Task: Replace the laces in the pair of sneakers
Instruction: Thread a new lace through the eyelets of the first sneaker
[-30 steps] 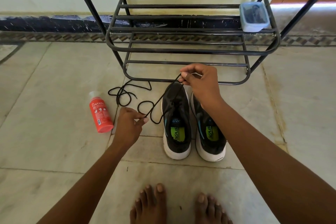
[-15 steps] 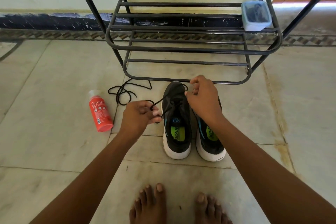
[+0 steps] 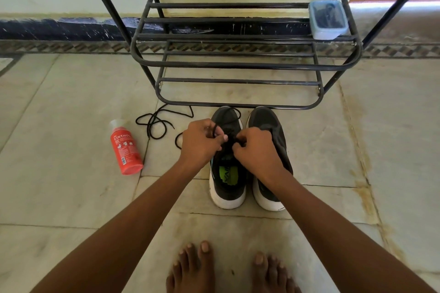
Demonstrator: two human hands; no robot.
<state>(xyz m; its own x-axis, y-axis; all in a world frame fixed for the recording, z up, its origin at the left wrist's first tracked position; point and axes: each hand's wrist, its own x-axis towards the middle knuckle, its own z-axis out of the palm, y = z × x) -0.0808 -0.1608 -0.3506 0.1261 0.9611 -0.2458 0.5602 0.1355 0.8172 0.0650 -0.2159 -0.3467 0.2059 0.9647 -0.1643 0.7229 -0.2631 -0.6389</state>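
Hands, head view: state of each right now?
Left hand: fingers pinch the black lace over the left sneaker.
Right hand: fingers curled, pinching the same lace.

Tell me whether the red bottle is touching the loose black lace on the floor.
Apart. The head view shows bare floor tile between the red bottle and the nearest loop of the loose black lace.

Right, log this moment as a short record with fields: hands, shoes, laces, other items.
left hand: left hand pinches the black lace over the left shoe
right hand: right hand grips the same lace at that shoe's eyelets
shoes: left shoe and right shoe side by side on the floor, toes toward the rack
loose lace: loose lace lies coiled on the floor, left of the shoes
other items: red bottle lying on the floor; lidded box on the rack
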